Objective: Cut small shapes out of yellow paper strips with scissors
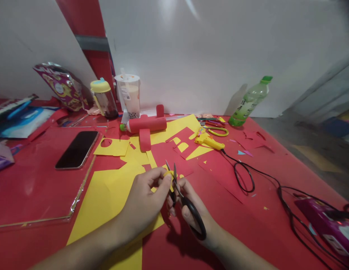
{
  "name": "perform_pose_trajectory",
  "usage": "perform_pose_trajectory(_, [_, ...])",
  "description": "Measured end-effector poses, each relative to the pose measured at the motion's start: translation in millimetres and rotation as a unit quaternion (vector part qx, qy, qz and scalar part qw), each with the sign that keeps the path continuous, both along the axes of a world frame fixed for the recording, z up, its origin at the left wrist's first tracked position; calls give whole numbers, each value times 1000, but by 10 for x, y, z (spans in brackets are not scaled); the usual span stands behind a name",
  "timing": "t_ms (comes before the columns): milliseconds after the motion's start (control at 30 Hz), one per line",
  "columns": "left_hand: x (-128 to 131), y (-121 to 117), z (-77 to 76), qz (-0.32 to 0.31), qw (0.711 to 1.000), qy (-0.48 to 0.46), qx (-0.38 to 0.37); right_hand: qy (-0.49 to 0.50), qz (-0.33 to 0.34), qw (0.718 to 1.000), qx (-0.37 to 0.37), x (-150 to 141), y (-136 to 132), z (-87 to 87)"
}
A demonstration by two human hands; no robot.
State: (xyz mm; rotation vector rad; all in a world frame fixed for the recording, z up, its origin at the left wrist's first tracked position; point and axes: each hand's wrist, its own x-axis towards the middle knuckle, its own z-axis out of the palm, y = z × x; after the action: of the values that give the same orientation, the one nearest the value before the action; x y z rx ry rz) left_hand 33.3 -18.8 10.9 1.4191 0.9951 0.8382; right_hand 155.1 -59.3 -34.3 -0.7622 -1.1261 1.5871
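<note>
The left hand (147,193) had its thumb and fingers closed narrowly on a small yellow paper piece (170,172), above the red table (225,232), while the fingers of the right hand (202,210) held the black-handled scissors (202,229), whose blades stood a little apart at this piece. For a clean curve, it was better to make short, slow cuts and to turn the paper with the left hand rather than twist the scissors. The left fingertips were very near the blades, so they needed to stay behind the cutting line.
</note>
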Motion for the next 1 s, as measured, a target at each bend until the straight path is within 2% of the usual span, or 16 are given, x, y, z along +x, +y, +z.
perform_pose_trajectory(467, [26,-35,-40,28,997,-52,-55,5,-15,1000,-6,-21,-1,-29])
perform_pose_trajectory(833, [10,-44,-42,27,999,8,-21,41,22,999,-15,-4,-20,-70])
perform_pose_trajectory(1000, [19,-83,-78,48,998,32,-22,50,13,998,-20,-21,-19,-139])
